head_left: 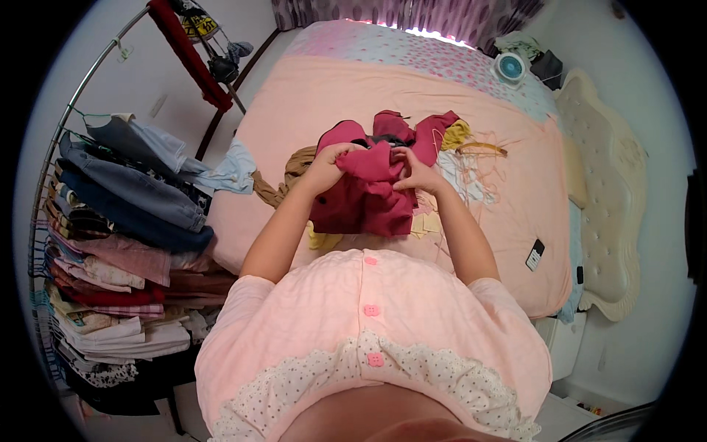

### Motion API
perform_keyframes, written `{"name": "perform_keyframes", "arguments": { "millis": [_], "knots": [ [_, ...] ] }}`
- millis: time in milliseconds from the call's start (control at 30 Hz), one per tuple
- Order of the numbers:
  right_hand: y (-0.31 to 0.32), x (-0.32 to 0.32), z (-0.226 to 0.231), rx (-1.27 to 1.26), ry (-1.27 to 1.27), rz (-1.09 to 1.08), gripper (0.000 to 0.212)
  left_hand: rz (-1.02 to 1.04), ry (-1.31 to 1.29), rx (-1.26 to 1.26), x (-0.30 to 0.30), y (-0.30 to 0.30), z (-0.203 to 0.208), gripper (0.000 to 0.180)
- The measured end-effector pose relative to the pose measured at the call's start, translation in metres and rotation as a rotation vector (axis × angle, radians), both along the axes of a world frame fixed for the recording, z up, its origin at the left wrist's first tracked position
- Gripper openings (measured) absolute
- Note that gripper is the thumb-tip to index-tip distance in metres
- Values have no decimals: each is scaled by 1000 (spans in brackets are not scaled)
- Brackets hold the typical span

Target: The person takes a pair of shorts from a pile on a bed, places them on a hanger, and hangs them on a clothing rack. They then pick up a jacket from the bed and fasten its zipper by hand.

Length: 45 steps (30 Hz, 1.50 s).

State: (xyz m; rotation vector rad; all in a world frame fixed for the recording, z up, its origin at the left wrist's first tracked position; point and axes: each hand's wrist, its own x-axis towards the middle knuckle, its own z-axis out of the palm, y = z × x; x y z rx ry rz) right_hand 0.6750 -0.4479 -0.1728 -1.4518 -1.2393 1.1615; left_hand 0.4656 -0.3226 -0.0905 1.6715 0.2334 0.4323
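Note:
A crimson jacket (pixel 368 202) with a dark inner part is held up over the bed, bunched in front of me. Its left edge is gripped by my left hand (pixel 324 171), closed with the fingers partly hidden by cloth. My right hand (pixel 418 174) curves its thumb and fingers around a fold on the other side. One sleeve (pixel 434 136) stretches away to the far right. Beside the jacket lie a brown garment (pixel 296 168) on the left and a mustard-yellow cloth (pixel 456 135) on the right.
The bed (pixel 515 195) has a peach cover. On it lie tangled pale cords (pixel 479 173), a curved yellow-brown strip (pixel 486 149) and a phone (pixel 535 255). A small fan (pixel 509 68) stands at the far right. A rack of hanging clothes (pixel 136 199) lines the left side.

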Motion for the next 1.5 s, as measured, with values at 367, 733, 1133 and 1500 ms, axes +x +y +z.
{"name": "perform_keyframes", "arguments": {
  "millis": [367,733,1133,1500],
  "knots": [
    [39,-2,-70,159,-750,-426,21,27,-144,-22,-2,18,-14,12],
    [30,-66,43,482,-371,-701,20,486,105,19,-14,76,-114,31],
    [1,-31,-26,-404,-511,264,77,343,-86,277,-17,59,-51,5],
    [29,-46,1,502,-968,2,64,-328,62,380,6,21,-34,11]
  ]
}}
